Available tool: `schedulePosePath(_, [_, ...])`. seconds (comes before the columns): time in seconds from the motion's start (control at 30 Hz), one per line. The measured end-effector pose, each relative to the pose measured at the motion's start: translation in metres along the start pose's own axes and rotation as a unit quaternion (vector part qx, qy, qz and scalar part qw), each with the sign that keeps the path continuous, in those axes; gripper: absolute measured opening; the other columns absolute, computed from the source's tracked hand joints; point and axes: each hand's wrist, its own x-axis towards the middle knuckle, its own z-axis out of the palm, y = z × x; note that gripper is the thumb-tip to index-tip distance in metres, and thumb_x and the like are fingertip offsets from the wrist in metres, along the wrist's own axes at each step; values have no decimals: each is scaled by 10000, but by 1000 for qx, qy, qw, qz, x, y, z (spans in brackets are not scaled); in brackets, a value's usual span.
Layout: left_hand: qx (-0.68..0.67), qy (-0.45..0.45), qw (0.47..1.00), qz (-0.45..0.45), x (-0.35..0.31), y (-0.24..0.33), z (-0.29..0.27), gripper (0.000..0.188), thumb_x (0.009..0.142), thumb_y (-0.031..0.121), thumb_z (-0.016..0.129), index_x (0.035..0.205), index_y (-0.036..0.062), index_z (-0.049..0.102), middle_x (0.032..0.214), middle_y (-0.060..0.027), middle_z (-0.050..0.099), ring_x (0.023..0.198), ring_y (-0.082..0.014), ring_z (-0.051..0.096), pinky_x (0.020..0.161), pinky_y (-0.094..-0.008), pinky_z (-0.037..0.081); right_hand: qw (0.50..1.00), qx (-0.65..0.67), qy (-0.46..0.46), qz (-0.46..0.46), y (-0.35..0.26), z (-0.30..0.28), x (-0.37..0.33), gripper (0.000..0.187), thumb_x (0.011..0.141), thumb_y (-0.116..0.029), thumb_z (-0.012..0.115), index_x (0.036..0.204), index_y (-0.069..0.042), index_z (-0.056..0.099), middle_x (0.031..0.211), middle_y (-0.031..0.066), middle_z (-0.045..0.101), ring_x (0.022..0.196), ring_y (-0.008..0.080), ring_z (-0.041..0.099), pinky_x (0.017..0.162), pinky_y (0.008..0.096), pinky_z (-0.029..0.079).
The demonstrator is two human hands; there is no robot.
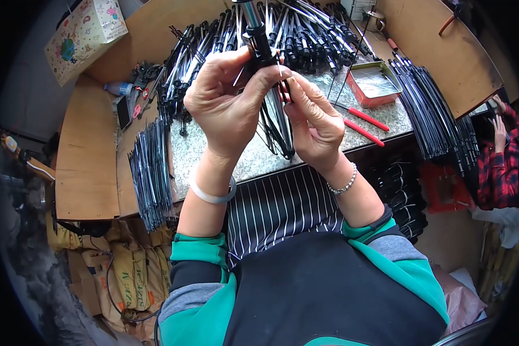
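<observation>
Head view. Left hand [228,101]: fingers curled closed around the black fitting of a silver shaft [252,16], which rises upward beyond them. Right hand [320,124]: thumb and fingers nearly together, pinching black ribs [285,92] just below that fitting; exact contact partly hidden by the fingers.

Around the fingers: piled frames [305,49] beyond, on the counter [213,153]; red-handled pliers [366,125] and a tin [380,101] of thin wires to their right; rod bundles farther out, left [151,170] and right [429,109].

Judgement: step in hand looks like fitting ribs to the shaft. Next move probably calls for a steady left grip while the right fingers line up the rib ends.
</observation>
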Motion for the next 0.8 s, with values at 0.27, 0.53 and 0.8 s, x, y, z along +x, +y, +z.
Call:
schedulePosePath(0.27, [12,5,999,34,-6,5,10,304,697,-95,694,944,-62,519,840,-120,633,766,-144,635,678,-241,535,995,-90,21,-25,-5,6,-3,420,801,71,547,1215,55,477,1149,216,549,1023,285,578,833,334,481])
schedulePosePath(0.53, [200,-35,977,66,-13,28,30,415,841,20,573,1193,-83,380,1233,-193,455,1134,-196,470,940,-315,414,991,-10,20,130,-11,5,-8,403,864,-13,515,1244,49,395,1018,174,592,831,188,625,750,290,509])
schedulePosePath(0.8, [73,-11,988,139,-2,43,-12,768,753,74,669,1349,90,184,1234,-188,425,1114,-261,465,984,-350,373,867,433,-109,221,12,-16,3,377,894,-72,494,1254,-65,385,989,173,573,889,222,597,780,359,513])
